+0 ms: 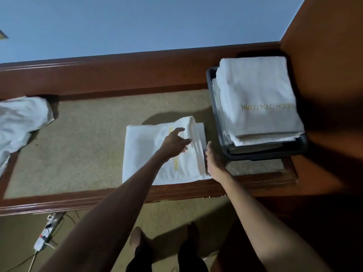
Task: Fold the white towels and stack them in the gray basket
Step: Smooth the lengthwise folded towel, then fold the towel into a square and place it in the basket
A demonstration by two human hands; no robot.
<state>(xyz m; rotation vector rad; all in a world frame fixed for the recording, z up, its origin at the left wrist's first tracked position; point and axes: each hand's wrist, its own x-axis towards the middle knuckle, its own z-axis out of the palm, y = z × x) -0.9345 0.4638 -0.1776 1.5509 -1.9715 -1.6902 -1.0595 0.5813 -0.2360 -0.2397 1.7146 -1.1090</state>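
Observation:
A folded white towel point(145, 152) with gold lettering lies on the glass-topped table, near its front edge. My left hand point(175, 141) rests on top of it with fingers spread and fairly straight. My right hand point(212, 160) is at the towel's right edge, fingers against the folded layers; whether it grips them is unclear. The gray basket point(255, 154) stands to the right, against the wooden wall, with a stack of folded white towels point(257, 95) rising above its rim. An unfolded white towel point(19, 122) lies crumpled at the table's left end.
The table has a raised wooden frame point(78, 201) around its top. A wooden cabinet side point(330, 75) stands close behind the basket on the right. Below, on the carpet, lie a power strip point(47, 230) with cables and my feet.

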